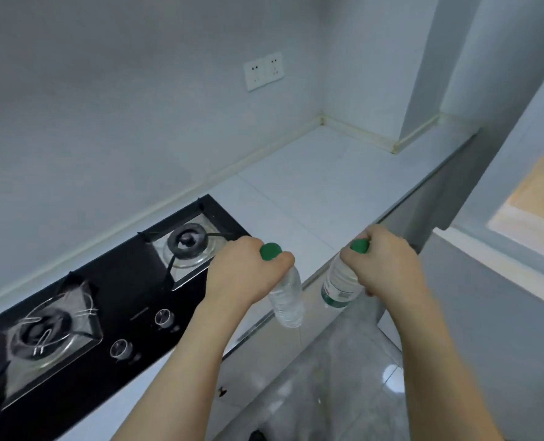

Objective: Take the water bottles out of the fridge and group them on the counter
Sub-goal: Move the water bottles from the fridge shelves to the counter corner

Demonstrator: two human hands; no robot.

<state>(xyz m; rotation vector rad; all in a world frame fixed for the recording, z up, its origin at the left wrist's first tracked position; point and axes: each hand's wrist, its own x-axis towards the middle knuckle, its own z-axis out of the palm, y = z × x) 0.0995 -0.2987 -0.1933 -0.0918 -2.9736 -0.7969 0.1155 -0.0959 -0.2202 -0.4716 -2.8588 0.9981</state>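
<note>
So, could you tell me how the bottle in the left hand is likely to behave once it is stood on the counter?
The clear bottle looks tall and narrow, so probably tippy. Thin plastic likely flexes under the left hand. On its side, it would probably roll on the smooth counter.

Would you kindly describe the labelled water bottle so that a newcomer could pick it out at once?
Start at the black gas hob set into the white counter and look right, past its front edge. Two green-capped bottles hang there; the one in the right hand is the labelled bottle, with a white and green label, unlike the plain bottle the left hand holds.
</note>
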